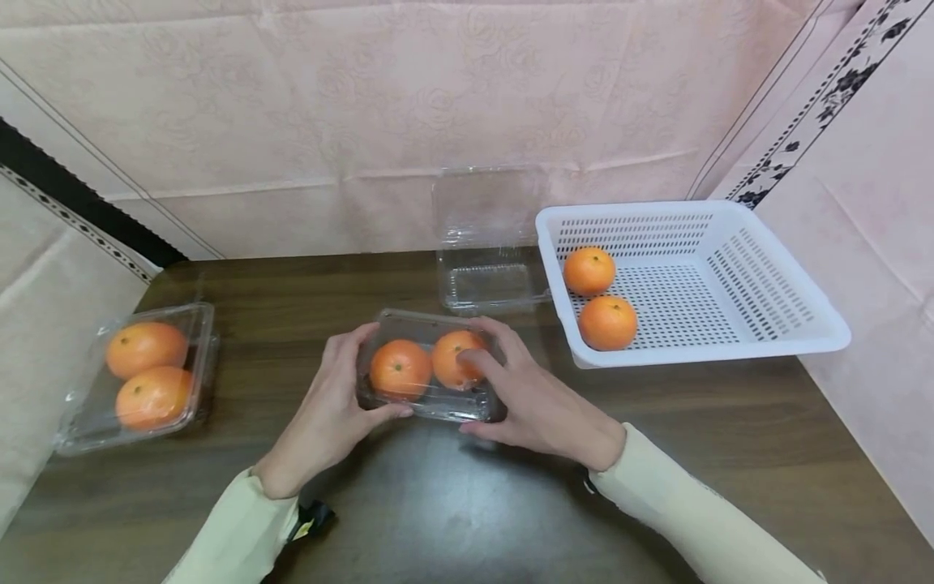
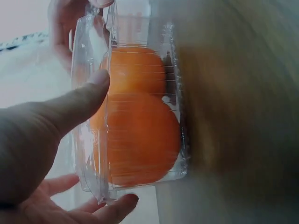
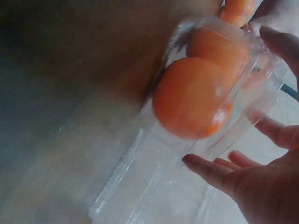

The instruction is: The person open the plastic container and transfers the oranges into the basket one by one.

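Note:
A clear plastic clamshell box (image 1: 441, 408), its lid down, sits at the middle of the table with two oranges (image 1: 400, 370) inside. My left hand (image 1: 328, 418) grips its left end, thumb along the front edge and fingers round the far corner. At the right end my right hand (image 1: 536, 397) holds the box between the thumb in front and fingers at the back, one finger lying over the lid. Through the box wall in the left wrist view, the oranges (image 2: 142, 140) lie side by side. In the right wrist view, fingertips (image 3: 196, 163) touch the lid's edge.
Another lidded clamshell (image 1: 204, 357) with two oranges (image 1: 155, 397) stands at the left. Behind the hands, an open clamshell (image 1: 485, 284) leans its lid against the cloth-covered wall. A white basket (image 1: 693, 353) at the right holds two oranges (image 1: 608, 323) along its left side.

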{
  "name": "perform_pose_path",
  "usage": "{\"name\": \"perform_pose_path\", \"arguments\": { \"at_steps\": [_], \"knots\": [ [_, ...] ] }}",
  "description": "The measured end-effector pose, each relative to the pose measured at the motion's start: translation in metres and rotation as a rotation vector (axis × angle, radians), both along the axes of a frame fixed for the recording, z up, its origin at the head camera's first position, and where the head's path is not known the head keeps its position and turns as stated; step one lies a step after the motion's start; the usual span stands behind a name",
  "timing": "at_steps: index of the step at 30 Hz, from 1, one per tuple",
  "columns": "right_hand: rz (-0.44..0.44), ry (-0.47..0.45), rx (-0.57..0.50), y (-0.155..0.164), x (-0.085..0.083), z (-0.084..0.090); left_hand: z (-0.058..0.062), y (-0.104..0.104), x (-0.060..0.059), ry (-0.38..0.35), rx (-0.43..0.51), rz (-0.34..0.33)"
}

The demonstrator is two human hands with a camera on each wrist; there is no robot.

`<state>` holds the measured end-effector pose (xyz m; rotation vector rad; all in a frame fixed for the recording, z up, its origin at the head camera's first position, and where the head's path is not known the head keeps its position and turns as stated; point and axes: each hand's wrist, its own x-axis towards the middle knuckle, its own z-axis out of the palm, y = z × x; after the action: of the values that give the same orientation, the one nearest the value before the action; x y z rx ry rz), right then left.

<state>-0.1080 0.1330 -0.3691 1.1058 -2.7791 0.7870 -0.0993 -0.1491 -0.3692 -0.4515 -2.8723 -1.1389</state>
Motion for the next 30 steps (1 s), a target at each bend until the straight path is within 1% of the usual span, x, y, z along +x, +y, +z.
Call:
{"name": "perform_pose_path", "arguments": {
  "at_steps": [4, 11, 14, 17, 20, 24, 26, 29, 30],
  "knots": [
    [-0.041, -0.007, -0.005, 0.008, 0.000, -0.002, -0.002, 0.015, -0.001, -0.007, -0.017, 0.016],
    [-0.132, -0.023, -0.063, 0.015, 0.000, -0.008, 0.001, 0.037, 0.002, -0.029, -0.078, 0.062],
    [-0.156, -0.008, -0.072, 0.016, 0.001, -0.010, 0.000, 0.046, 0.004, -0.015, -0.099, 0.081],
    [-0.184, 0.019, -0.089, 0.017, 0.000, -0.011, -0.002, 0.053, 0.007, 0.018, -0.121, 0.098],
    [-0.206, 0.035, -0.113, 0.017, 0.000, -0.012, -0.005, 0.057, 0.009, 0.049, -0.172, 0.101],
    [-0.220, 0.043, -0.122, 0.019, -0.002, -0.013, -0.004, 0.061, 0.011, 0.038, -0.245, 0.077],
    [-0.223, 0.046, -0.121, 0.020, -0.004, -0.013, -0.003, 0.062, 0.011, 0.047, -0.271, 0.062],
    [-0.245, 0.036, -0.126, 0.021, -0.007, -0.013, -0.001, 0.062, 0.009, 0.075, -0.242, 0.048],
    [-0.255, 0.030, -0.129, 0.021, -0.007, -0.013, 0.000, 0.061, 0.009, 0.073, -0.224, 0.047]
  ]
}}
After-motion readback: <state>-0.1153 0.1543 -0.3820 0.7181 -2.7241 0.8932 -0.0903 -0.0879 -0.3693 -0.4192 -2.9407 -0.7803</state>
